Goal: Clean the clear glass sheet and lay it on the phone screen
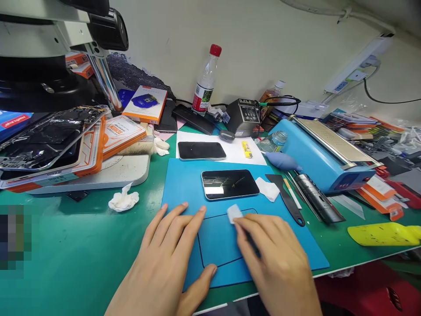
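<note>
Our left hand (167, 250) is apparently steadying black-edged clear panel (219, 241), fingers spread wide | right hand (274, 248) is pinching white wipe (234, 213) | uneven pressing is risking cracks

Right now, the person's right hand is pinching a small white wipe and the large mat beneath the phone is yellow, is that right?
Not quite: the mat is blue, not yellow, as the head view shows. The right hand is indeed pinching a small white wipe.
</note>
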A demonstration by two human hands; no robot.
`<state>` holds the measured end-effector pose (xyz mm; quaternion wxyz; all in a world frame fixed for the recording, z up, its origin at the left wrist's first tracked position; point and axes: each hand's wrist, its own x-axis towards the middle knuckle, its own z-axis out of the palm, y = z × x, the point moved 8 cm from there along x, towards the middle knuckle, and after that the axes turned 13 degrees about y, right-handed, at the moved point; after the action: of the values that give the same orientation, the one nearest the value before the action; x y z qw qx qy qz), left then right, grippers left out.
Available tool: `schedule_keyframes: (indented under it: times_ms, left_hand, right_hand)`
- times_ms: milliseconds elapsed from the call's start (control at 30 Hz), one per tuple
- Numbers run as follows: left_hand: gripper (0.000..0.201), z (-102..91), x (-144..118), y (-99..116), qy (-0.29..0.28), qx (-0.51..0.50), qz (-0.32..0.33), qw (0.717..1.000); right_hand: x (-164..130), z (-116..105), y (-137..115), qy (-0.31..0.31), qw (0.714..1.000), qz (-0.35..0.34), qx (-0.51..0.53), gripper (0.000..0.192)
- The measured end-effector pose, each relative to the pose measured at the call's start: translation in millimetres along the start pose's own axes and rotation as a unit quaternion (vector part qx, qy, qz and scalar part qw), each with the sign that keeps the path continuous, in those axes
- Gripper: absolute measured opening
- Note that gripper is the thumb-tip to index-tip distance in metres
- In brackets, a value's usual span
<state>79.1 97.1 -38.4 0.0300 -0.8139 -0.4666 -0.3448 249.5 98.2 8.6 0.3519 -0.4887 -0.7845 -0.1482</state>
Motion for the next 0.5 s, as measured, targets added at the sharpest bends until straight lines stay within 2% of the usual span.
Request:
schedule_keyframes:
  times_ms: [133, 300, 500]
  left_hand:
    - [0.073, 0.4, 0.0, 0.4, -0.001, -0.002, 0.003, 1.000]
    - [0.076, 1.8, 0.7, 1.5, -0.009, -0.001, 0.003, 1.000]
    - [0.076, 0.3, -0.7, 2.5, -0.008, -0.002, 0.008, 1.000]
  right_hand:
    - [-1.6, 2.4, -20.6, -0.035, 0.996, -0.042, 0.071, 0.017]
    - [3.3, -4.0, -4.4, -0.005, 0.999, -0.040, -0.033, 0.017]
    - [8.5, 11.3, -26.8, -0.058, 0.993, -0.064, 0.086, 0.020]
